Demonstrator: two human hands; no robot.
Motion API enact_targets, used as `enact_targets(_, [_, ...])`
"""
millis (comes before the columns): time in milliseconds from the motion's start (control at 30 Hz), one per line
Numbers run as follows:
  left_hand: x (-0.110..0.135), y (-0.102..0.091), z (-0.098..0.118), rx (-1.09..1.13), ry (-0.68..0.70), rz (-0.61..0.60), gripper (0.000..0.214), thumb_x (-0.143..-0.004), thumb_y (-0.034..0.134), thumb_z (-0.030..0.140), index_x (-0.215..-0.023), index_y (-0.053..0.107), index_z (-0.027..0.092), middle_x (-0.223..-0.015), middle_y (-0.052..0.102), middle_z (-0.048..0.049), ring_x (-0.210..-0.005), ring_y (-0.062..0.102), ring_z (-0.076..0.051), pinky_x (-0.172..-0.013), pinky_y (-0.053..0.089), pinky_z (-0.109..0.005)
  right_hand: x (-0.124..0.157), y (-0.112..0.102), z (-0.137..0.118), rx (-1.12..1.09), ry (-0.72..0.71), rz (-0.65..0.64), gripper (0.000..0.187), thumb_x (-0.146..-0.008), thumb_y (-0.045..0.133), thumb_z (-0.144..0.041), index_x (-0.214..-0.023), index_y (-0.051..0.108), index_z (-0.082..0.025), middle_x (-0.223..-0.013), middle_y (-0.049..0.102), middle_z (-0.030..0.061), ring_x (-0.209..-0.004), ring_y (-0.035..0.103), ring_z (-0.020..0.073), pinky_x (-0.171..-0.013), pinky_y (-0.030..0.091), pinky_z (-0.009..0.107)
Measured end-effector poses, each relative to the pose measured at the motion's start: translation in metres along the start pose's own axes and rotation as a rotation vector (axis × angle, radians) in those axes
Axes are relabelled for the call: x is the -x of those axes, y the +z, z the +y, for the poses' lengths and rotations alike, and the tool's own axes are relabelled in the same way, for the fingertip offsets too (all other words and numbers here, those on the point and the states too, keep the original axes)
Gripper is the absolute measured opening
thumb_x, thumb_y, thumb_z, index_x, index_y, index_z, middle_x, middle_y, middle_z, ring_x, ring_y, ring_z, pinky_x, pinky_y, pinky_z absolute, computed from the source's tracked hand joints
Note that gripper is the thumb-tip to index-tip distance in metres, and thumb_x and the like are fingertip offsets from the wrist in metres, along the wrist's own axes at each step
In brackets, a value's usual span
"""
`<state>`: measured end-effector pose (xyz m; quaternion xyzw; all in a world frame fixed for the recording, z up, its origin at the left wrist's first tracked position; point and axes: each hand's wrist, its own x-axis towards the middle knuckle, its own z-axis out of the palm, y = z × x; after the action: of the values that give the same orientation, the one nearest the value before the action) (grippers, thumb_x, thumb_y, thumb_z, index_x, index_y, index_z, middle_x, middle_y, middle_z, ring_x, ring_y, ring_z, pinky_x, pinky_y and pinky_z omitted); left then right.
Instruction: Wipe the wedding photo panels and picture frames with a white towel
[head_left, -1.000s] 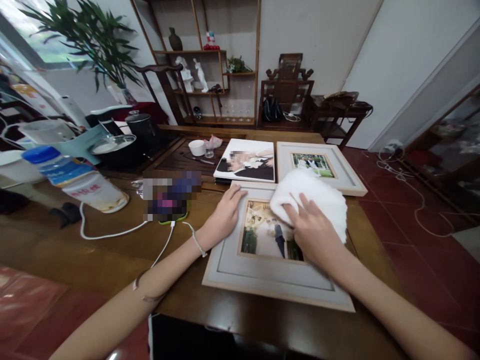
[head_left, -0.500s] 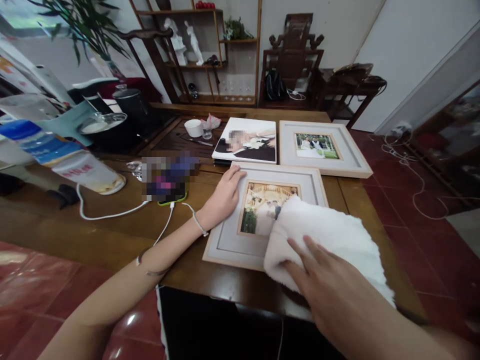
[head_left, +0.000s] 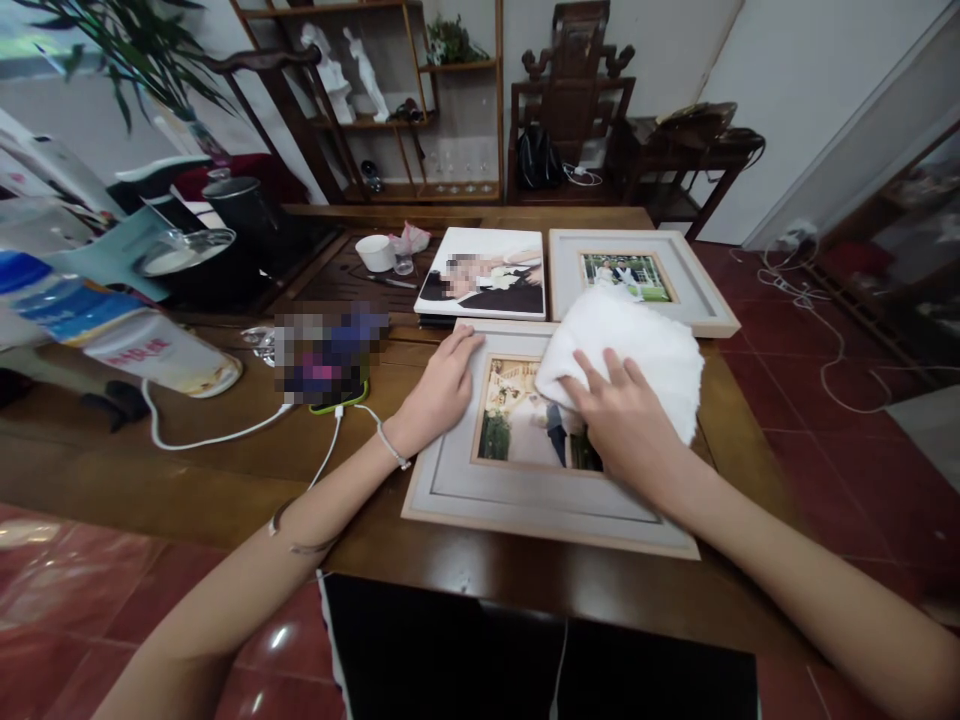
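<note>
A light wooden picture frame (head_left: 450, 490) with a pale mat and a couple's photo (head_left: 517, 420) lies flat on the table before me. My left hand (head_left: 437, 388) is closed over its left edge, fingertips at the upper left corner. A folded white cloth (head_left: 637, 335) covers the frame's upper right part, and my right hand (head_left: 626, 420) grips it, pressing it down with the fingers on top. The right part of the photo is hidden under cloth and hand.
A second picture frame (head_left: 690, 280) and a white-bordered photo panel (head_left: 480, 240) lie behind. To the left are a charging phone with a green case (head_left: 337, 398), a white cable (head_left: 217, 438), a printed packet (head_left: 157, 345), and a dark pot (head_left: 202, 275). Red tiled floor (head_left: 825, 480) borders the table.
My right hand and the cloth have moved away from me, from the frame's lower right to its upper right, uncovering the near right corner. My left hand stays on the left edge.
</note>
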<state>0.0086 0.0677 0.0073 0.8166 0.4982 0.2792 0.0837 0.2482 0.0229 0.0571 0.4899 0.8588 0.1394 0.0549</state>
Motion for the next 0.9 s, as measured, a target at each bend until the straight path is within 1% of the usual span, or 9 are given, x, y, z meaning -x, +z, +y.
enact_targets(133, [0.000,0.003,0.000,-0.008,0.008,0.022,0.053,-0.082,0.036,-0.002,-0.132,0.047,0.007,-0.146,0.044,-0.0168,-0.140,0.037,-0.026,-0.118,0.030,-0.047,0.037,-0.025,-0.028,0.014,-0.036,-0.132,0.039,-0.079,0.051,-0.003,-0.112,0.069,-0.013,-0.133,0.057,0.0236,-0.112,0.058,0.0449,-0.081,0.052,0.052])
enact_targets(200, [0.001,0.004,0.001,-0.006,0.011,0.035,0.054,-0.082,0.036,-0.001,-0.133,0.046,0.009,-0.146,0.044,-0.0155,-0.140,0.037,-0.026,-0.118,0.030,-0.047,0.063,-0.032,-0.037,-0.009,-0.139,-0.069,0.032,-0.078,0.054,-0.009,-0.105,0.071,-0.016,-0.123,0.063,0.0243,-0.100,0.065,0.0424,-0.069,0.055,0.047])
enact_targets(333, [0.001,0.005,0.001,0.003,0.001,0.025,0.056,-0.081,0.037,-0.001,-0.136,0.045,0.010,-0.147,0.042,-0.0158,-0.141,0.036,-0.027,-0.119,0.029,-0.049,0.098,-0.037,-0.043,-0.103,-0.343,0.113,0.032,-0.072,0.058,-0.018,-0.101,0.071,-0.020,-0.117,0.068,0.0202,-0.095,0.067,0.0386,-0.064,0.056,0.044])
enact_targets(433, [0.000,0.004,0.000,0.003,-0.002,0.008,0.058,-0.081,0.037,0.000,-0.137,0.044,0.010,-0.149,0.041,-0.0154,-0.142,0.034,-0.027,-0.119,0.028,-0.049,0.086,-0.035,-0.040,-0.181,-0.285,0.069,0.040,-0.067,0.056,-0.013,-0.103,0.070,-0.023,-0.119,0.068,0.0132,-0.099,0.066,0.0345,-0.060,0.056,0.039])
enact_targets(533, [0.000,0.002,-0.001,-0.008,0.012,-0.015,0.057,-0.082,0.036,0.000,-0.137,0.045,0.011,-0.149,0.040,-0.0141,-0.142,0.034,-0.026,-0.119,0.028,-0.049,0.049,-0.023,-0.027,-0.199,-0.177,0.015,0.053,-0.071,0.052,-0.004,-0.119,0.064,-0.022,-0.130,0.062,0.0111,-0.118,0.057,0.0338,-0.080,0.055,0.041])
enact_targets(633, [0.001,0.001,-0.001,-0.013,0.020,-0.025,0.055,-0.083,0.035,0.000,-0.136,0.046,0.011,-0.149,0.041,-0.0142,-0.142,0.034,-0.026,-0.119,0.028,-0.048,0.013,-0.004,-0.004,-0.163,-0.061,0.089,0.060,-0.076,0.047,0.001,-0.134,0.053,-0.013,-0.147,0.045,0.0163,-0.136,0.038,0.0359,-0.105,0.038,0.049])
enact_targets(733, [0.002,0.002,-0.001,-0.011,0.014,-0.008,0.054,-0.083,0.035,-0.001,-0.135,0.047,0.007,-0.148,0.042,-0.0169,-0.142,0.034,-0.027,-0.119,0.029,-0.047,-0.007,0.011,0.015,-0.097,0.010,0.151,0.060,-0.079,0.046,0.002,-0.139,0.047,-0.008,-0.151,0.039,0.0193,-0.139,0.029,0.0404,-0.108,0.029,0.056])
enact_targets(800, [0.002,0.002,0.000,-0.003,0.006,0.005,0.053,-0.083,0.035,-0.001,-0.134,0.047,0.007,-0.147,0.042,-0.0177,-0.141,0.035,-0.026,-0.119,0.029,-0.047,-0.009,0.012,0.017,-0.064,-0.025,0.124,0.057,-0.079,0.047,0.001,-0.135,0.052,-0.010,-0.149,0.041,0.0193,-0.138,0.032,0.0418,-0.107,0.030,0.058])
enact_targets(900, [0.002,0.004,0.000,0.013,-0.002,0.020,0.054,-0.082,0.036,-0.001,-0.134,0.047,0.008,-0.148,0.042,-0.0172,-0.141,0.036,-0.026,-0.119,0.029,-0.048,0.008,0.001,0.002,-0.023,-0.128,0.056,0.050,-0.078,0.050,-0.001,-0.125,0.061,-0.014,-0.143,0.050,0.0188,-0.129,0.044,0.0410,-0.102,0.037,0.055])
